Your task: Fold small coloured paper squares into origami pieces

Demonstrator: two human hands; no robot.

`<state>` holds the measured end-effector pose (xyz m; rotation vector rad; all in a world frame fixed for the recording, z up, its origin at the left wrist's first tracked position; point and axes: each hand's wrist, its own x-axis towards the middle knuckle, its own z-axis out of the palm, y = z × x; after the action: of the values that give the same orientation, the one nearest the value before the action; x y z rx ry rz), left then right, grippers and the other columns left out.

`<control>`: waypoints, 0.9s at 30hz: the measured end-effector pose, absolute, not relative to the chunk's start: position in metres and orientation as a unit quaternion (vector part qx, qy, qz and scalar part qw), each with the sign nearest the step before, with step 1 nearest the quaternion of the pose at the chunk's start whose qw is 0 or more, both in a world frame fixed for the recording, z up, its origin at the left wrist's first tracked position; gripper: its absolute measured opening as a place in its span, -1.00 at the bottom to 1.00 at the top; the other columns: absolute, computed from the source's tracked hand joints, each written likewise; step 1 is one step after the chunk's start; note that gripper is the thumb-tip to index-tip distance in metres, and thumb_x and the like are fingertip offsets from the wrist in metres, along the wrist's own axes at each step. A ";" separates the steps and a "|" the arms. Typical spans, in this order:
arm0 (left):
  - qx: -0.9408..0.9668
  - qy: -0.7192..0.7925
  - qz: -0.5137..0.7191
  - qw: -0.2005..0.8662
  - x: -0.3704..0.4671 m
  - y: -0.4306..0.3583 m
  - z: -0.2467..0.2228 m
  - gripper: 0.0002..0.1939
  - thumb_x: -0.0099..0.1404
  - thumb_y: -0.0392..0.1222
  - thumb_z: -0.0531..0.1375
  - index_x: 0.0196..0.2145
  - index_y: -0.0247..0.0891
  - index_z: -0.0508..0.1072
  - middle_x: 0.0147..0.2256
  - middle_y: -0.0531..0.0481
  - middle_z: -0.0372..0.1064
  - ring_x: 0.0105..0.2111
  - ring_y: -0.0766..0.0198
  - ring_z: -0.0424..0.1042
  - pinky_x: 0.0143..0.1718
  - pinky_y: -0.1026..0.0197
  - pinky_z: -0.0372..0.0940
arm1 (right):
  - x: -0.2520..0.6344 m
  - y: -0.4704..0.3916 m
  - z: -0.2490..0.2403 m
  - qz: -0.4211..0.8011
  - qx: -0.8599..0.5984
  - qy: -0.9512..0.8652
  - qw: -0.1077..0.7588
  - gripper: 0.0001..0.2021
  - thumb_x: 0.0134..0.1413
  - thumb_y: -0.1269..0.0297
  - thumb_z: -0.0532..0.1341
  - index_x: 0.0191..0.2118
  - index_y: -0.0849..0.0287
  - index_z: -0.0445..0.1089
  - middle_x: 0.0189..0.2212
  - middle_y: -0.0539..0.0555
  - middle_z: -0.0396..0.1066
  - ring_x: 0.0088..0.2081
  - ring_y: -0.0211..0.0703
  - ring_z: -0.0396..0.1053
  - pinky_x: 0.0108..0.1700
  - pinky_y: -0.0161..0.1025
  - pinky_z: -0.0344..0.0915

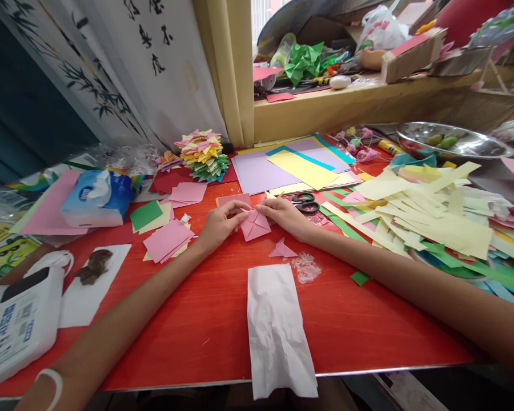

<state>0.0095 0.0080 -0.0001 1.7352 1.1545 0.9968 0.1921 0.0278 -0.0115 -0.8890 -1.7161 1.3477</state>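
Between my two hands is a small pink paper square with creases crossing at its middle. My left hand pinches its upper left corner, thumb and fingers together. The upper right edge is held in the fingers of my right hand. Just below lies a folded pink paper piece with pointed ends. Behind the hands rests a flat pink sheet. A pair of black-handled scissors lies beyond my right hand. Stacked pink squares sit left of my left hand.
A layered model of folded paper stands at the back. Cut paper strips heap at right, near a metal dish. A tissue pack and a white device are at left. A crumpled white paper overhangs the front edge.
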 end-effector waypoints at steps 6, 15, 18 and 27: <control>0.627 0.451 0.475 0.422 0.009 0.009 0.001 -0.75 0.11 -0.12 0.17 -0.26 -0.27 0.37 -0.54 0.10 0.23 -0.64 0.49 0.19 -0.67 0.42 0.16 | 0.190 0.023 -0.003 0.637 -0.303 -0.618 0.346 -0.76 -0.01 0.13 0.16 -0.39 0.25 0.30 -0.47 0.05 0.38 -0.45 -0.28 0.40 -0.35 -0.29 0.36; 0.616 0.446 0.467 0.451 0.011 0.009 0.002 -0.73 0.08 -0.12 0.19 -0.28 -0.32 0.36 -0.57 0.10 0.25 -0.63 0.46 0.27 -0.63 0.37 0.28 | 0.190 0.026 -0.007 0.641 -0.314 -0.584 0.386 -0.83 -0.07 0.24 0.23 -0.39 0.25 0.34 -0.56 0.01 0.40 -0.52 -0.28 0.42 -0.42 -0.36 0.38; 0.618 0.453 0.452 0.455 0.011 0.010 0.001 -0.74 0.05 -0.10 0.21 -0.34 -0.32 0.37 -0.58 0.12 0.24 -0.67 0.47 0.25 -0.67 0.38 0.24 | 0.190 0.027 -0.007 0.633 -0.310 -0.585 0.400 -0.80 -0.08 0.24 0.23 -0.33 0.26 0.37 -0.51 0.02 0.42 -0.53 -0.30 0.41 -0.44 -0.37 0.37; 0.621 0.454 0.438 0.465 0.011 0.011 -0.001 -0.76 0.02 -0.10 0.25 -0.44 -0.29 0.32 -0.60 0.15 0.20 -0.69 0.50 0.21 -0.69 0.40 0.19 | 0.190 0.028 -0.007 0.638 -0.294 -0.595 0.391 -0.75 -0.09 0.27 0.22 -0.23 0.25 0.41 -0.49 0.03 0.43 -0.53 -0.29 0.41 -0.44 -0.34 0.36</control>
<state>0.0107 0.0111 -0.0010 1.5263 1.1153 1.0763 0.1897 0.0278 -0.0070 -0.7459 -1.5111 1.6195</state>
